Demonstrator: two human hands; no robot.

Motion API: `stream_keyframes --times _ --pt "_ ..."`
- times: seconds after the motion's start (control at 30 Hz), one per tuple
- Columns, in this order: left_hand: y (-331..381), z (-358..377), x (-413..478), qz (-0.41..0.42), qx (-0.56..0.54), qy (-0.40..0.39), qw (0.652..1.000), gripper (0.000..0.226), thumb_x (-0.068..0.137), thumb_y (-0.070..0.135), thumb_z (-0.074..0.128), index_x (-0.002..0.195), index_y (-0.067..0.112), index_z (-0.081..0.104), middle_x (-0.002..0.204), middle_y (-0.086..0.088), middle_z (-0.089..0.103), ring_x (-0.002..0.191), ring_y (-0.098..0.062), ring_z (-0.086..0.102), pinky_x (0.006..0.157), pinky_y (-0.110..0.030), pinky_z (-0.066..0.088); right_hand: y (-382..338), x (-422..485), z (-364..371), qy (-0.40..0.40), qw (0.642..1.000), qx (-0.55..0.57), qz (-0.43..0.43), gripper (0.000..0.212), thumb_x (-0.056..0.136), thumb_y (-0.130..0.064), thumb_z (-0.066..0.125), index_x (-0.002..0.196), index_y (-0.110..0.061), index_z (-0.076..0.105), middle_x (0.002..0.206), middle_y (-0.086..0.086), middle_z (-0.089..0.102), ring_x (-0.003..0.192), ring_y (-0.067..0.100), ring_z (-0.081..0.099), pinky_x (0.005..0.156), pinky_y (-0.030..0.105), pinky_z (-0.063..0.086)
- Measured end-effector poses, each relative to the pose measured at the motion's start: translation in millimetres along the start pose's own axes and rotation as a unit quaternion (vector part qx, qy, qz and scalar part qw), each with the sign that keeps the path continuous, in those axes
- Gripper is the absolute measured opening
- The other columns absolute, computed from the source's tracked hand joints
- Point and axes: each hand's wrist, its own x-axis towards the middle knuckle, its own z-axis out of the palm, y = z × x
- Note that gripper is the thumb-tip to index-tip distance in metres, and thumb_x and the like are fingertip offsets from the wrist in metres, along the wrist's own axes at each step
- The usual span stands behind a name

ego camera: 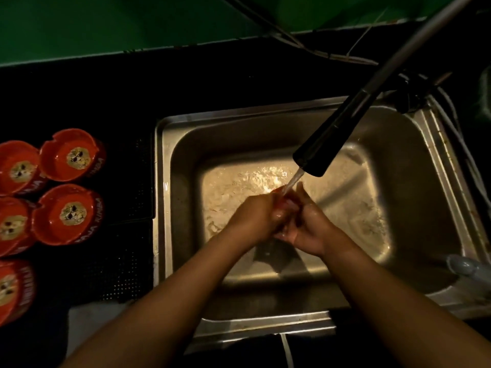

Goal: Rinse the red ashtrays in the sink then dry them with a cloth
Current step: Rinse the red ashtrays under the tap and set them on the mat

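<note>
You held one red ashtray [277, 192], mostly hidden, gripped between left hand [255, 216] and right hand [305, 229] under the tap [326, 144] stream in the sink [164, 181]. Five other ashtrays [67, 213] sat on the counter [106, 102]; whether they were rinsed, you couldn't tell. Drying had not begun.

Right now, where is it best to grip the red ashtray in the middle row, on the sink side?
Probably pinch the rim of that ashtray on its right, the side facing the sink, thumb inside the bowl, coming from above. It stands upright and open; other ashtrays crowd its left and back, while its right is free.
</note>
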Motion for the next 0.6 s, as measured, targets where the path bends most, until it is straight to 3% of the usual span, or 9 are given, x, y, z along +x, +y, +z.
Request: stream_keyframes --times 0.07,0.13,0.23,0.3,0.37,0.43,0.5,0.53,0.6 --pt "11.3 20.3 2.6 0.093 0.184 -0.080 0.975 0.041 0.093 0.047 0.051 0.120 0.017 0.056 0.117 -0.008 0.062 0.104 -0.024 0.059 0.088 -0.030 0.046 -11.1 -14.7 -15.2 -0.001 0.999 0.031 0.022 0.056 0.096 -0.055 0.037 0.108 -0.005 0.059 0.077 0.013 0.072 0.055 0.019 0.068 0.045 0.026 0.053" --pt "19.1 31.8 6.3 0.163 0.256 -0.099 0.948 0.042 0.095 0.041 0.052 0.128 0.016 0.050 0.124 -0.010 0.058 0.111 -0.027 0.055 0.090 -0.032 0.043 -18.9 -25.7 -29.5 0.016 0.999 0.035 0.034 0.057 0.093 -0.053 0.044 0.110 -0.002 0.061 0.077 0.015 0.070 0.050 0.021 0.065 0.035 0.023 0.046" --pt "12.9 31.3 14.7 0.244 0.275 -0.069 0.927 0.032 0.094 0.035 0.055 0.119 0.015 0.061 0.119 -0.008 0.063 0.109 -0.026 0.055 0.086 -0.028 0.037 -19.7 -24.9 -39.5 0.017 0.999 0.044 -0.003 0.044 0.089 -0.045 0.051 0.110 -0.009 0.065 0.092 0.014 0.070 0.060 0.021 0.066 0.038 0.024 0.046" --pt "-1.7 26.6 15.5 0.262 0.256 -0.018 0.930 0.028 0.091 0.038 0.058 0.111 0.021 0.067 0.113 -0.007 0.066 0.111 -0.026 0.056 0.095 -0.032 0.038 -15.1 -17.7 -32.3 0.003 0.998 0.054 -0.027 0.030 0.090 -0.029 0.051 0.102 -0.010 0.071 0.097 0.012 0.071 0.066 0.019 0.068 0.044 0.025 0.051" --pt "-15.0 17.5 14.7 0.181 0.136 0.063 0.972 0.025 0.088 0.039 0.061 0.109 0.026 0.066 0.116 -0.006 0.062 0.114 -0.027 0.053 0.101 -0.039 0.040 -8.6 -8.8 -17.4 -0.026 0.997 0.066 -0.041 0.027 0.087 -0.016 0.049 0.102 -0.011 0.072 0.097 0.011 0.072 0.074 0.021 0.070 0.061 0.034 0.059" --pt "-31.3 8.3 15.6 0.126 0.069 0.186 0.972 0.028 0.089 0.032 0.056 0.112 0.018 0.064 0.126 -0.009 0.054 0.120 -0.026 0.046 0.104 -0.036 0.037 0.1 1.6 -4.5 -0.044 0.997 0.053 -0.026 0.027 0.084 -0.011 0.052 0.103 -0.011 0.072 0.105 0.016 0.071 0.095 0.029 0.069 0.085 0.048 0.054" --pt "-47.2 -4.6 12.0 0.053 -0.050 0.227 0.971 0.031 0.094 0.040 0.045 0.113 0.021 0.061 0.127 -0.007 0.053 0.122 -0.022 0.047 0.104 -0.039 0.039 7.4 8.4 4.2 -0.034 0.999 0.001 -0.003 0.031 0.086 -0.007 0.054 0.115 -0.011 0.062 0.119 0.020 0.065 0.112 0.035 0.061 0.095 0.054 0.048" --pt "-49.7 -13.2 7.9 -0.005 -0.168 0.218 0.961 0.032 0.097 0.047 0.038 0.113 0.027 0.058 0.125 -0.005 0.055 0.120 -0.021 0.051 0.101 -0.041 0.043 9.6 9.7 7.4 -0.026 0.999 -0.043 -0.007 0.033 0.087 -0.005 0.054 0.119 -0.013 0.059 0.122 0.020 0.064 0.114 0.035 0.059 0.095 0.052 0.048" --pt "-55.2 -23.4 2.4 -0.129 -0.417 0.151 0.887 0.044 0.098 0.058 0.024 0.112 0.031 0.057 0.120 -0.005 0.060 0.110 -0.024 0.058 0.090 -0.043 0.048 9.5 10.7 10.5 -0.016 0.986 -0.152 -0.067 0.033 0.092 -0.004 0.054 0.122 -0.016 0.059 0.121 0.014 0.065 0.115 0.031 0.060 0.095 0.048 0.050"
